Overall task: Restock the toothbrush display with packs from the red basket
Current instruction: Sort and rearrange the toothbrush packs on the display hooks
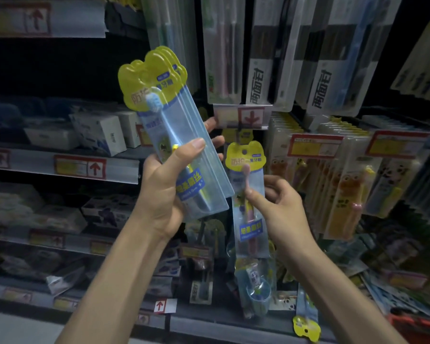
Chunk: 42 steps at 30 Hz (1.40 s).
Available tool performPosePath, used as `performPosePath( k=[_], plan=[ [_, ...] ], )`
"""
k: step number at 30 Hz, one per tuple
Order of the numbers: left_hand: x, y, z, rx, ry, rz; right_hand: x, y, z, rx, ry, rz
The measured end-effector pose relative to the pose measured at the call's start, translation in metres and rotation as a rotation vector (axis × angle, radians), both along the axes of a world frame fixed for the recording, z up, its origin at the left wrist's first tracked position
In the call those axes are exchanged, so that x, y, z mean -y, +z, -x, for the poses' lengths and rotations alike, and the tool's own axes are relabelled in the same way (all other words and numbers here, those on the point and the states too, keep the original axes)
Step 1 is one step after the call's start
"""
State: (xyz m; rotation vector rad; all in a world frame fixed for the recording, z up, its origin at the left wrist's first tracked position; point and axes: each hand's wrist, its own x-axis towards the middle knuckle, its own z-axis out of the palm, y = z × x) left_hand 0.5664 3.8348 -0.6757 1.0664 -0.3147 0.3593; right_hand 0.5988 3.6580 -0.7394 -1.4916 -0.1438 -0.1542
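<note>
My left hand (169, 184) grips a stack of several toothbrush packs (159, 115) with yellow paw-shaped tops, tilted up to the left. The front one holds a blue brush. A single pack (248, 192) with a pink brush hangs on a display hook under a price tag (243, 117). My right hand (281, 207) pinches that hanging pack at its middle. The red basket (417, 326) shows at the bottom right corner, with one yellow-topped pack (305, 319) sticking out near it.
Tall toothbrush packs (263, 58) hang above. Children's toothbrush packs (345, 184) with animal figures hang to the right. Shelves (60, 165) with boxed goods and price labels run along the left. More packs hang below the pink one.
</note>
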Motion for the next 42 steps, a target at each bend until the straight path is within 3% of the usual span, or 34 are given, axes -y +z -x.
performPosePath(
  k=[22, 36, 42],
  plan=[
    [-0.004, 0.001, -0.002, 0.032, -0.033, -0.020, -0.024, 0.009, -0.009, 0.192, -0.104, 0.008],
    [-0.005, -0.001, -0.003, 0.040, -0.035, -0.016, -0.048, -0.009, -0.081, 0.088, -0.258, -0.049],
    [-0.006, -0.006, -0.002, 0.028, -0.049, -0.040, -0.053, -0.019, -0.085, 0.047, -0.323, 0.049]
  ],
)
